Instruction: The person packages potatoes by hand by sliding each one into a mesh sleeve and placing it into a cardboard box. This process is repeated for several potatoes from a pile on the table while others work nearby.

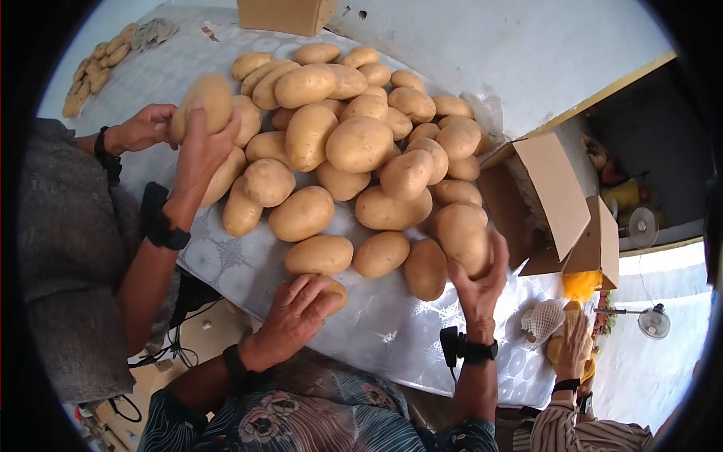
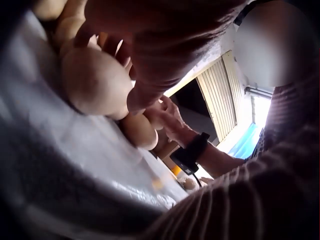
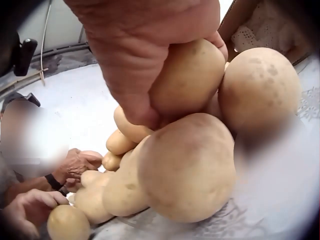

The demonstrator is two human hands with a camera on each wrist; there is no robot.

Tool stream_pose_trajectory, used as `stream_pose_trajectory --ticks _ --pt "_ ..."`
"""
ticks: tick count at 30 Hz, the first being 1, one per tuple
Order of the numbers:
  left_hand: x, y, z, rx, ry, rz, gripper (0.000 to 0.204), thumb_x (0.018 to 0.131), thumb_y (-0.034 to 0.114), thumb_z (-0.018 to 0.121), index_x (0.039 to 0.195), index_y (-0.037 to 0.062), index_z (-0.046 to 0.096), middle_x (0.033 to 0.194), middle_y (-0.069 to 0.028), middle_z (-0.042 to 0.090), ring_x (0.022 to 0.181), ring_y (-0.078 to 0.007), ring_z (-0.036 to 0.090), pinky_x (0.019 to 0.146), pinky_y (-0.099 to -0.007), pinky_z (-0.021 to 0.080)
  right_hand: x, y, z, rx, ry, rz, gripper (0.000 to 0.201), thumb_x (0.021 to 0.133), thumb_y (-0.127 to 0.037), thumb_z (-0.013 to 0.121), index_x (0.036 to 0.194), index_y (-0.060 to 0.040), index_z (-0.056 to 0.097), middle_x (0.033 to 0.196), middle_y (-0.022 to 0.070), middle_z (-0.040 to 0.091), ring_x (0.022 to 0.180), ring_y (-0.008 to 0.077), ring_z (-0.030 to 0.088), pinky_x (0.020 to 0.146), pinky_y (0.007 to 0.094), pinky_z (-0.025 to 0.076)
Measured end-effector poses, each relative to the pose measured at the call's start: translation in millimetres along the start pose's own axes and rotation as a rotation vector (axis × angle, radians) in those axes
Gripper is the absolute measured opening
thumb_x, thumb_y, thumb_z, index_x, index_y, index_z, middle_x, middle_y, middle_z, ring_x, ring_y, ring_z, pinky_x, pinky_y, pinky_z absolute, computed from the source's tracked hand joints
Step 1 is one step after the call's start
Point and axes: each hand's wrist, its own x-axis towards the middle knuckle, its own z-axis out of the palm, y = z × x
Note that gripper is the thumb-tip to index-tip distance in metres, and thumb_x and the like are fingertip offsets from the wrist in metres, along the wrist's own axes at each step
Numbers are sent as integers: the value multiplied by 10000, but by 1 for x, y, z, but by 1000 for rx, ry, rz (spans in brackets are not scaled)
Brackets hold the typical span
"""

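Observation:
My left hand [image 1: 294, 320] is at the table's near edge, its fingers over a potato [image 1: 334, 297] that is partly hidden beneath them. In the left wrist view, thumb and fingers lie about this pale potato [image 2: 95, 82]. At the right side of the heap, my right hand [image 1: 482, 282] grips a large potato [image 1: 462, 237] between thumb and fingers. The right wrist view shows that potato [image 3: 190, 75] under the palm, with other potatoes close beside it. Many smooth, light-brown potatoes [image 1: 360, 145] lie heaped on the patterned tablecloth [image 1: 376, 316] beyond both hands.
On the left, another person's hands [image 1: 197, 154] hold a potato [image 1: 207, 102]. An open cardboard box [image 1: 553, 192] stands at the right. Beyond it another hand [image 1: 574, 346] is by a white foam net [image 1: 542, 320]. A second box [image 1: 286, 15] is at the back.

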Motion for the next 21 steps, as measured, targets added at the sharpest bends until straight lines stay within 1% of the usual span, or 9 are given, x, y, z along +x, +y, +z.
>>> stream_pose_trajectory --ticks 2,4,7,9,12,13,16,20,21 --pt "0 -3 7 -44 4 20 547 664 51 695 1183 80 525 1274 -107 447 1195 -312 424 970 -447 381 -9 -5 -16 150 122 157 723 651 -184 735 1274 13 426 1154 186 552 1033 261 575 891 355 471" --pt "2 1 13 -143 -9 -13 526 690 41 677 1189 83 518 1273 -113 446 1192 -319 427 995 -452 375 -19 1 -34 204 222 231 734 695 -233 706 1314 16 400 1179 169 531 1066 262 546 915 361 447" --pt "21 14 29 -217 -65 101 566 635 -1 707 1165 74 521 1302 -137 423 1226 -365 398 1032 -453 358 -41 37 -49 329 305 425 702 748 -261 679 1328 12 393 1223 171 497 1104 255 513 938 370 421" --pt "38 20 41 -165 -9 174 556 642 -4 701 1163 72 522 1293 -144 428 1236 -360 392 1032 -451 359 -55 50 -52 340 329 565 683 774 -269 664 1332 15 390 1243 175 483 1119 257 498 951 372 406" --pt "47 25 47 -172 -19 175 555 642 -4 706 1160 69 521 1289 -151 430 1245 -356 394 1031 -448 363 -65 64 -42 301 273 519 697 838 -317 622 1367 34 334 1276 188 450 1143 284 469 974 383 379" --pt "48 25 46 -185 -42 159 558 639 -3 711 1159 69 521 1289 -152 429 1247 -355 397 1031 -447 365 -65 68 -43 189 231 492 721 860 -352 601 1378 48 299 1284 205 437 1155 290 457 979 390 374" --pt "41 20 36 -246 -76 101 590 614 1 737 1156 75 517 1294 -152 428 1243 -361 412 1024 -445 380 -55 62 -57 127 84 465 755 864 -377 594 1390 57 271 1300 226 422 1176 295 444 989 390 364" --pt "29 5 38 -267 -59 97 697 596 24 773 1217 87 463 1327 -167 411 1235 -366 430 1015 -441 399 -53 75 -63 163 45 499 867 810 -428 638 1414 47 236 1315 233 419 1196 306 434 996 396 358" --pt "28 4 42 -289 -59 72 707 601 32 772 1229 100 455 1332 -160 410 1237 -357 430 1016 -442 395 -48 81 -60 12 45 404 864 781 -392 662 1402 49 254 1280 215 454 1148 296 475 968 392 388"
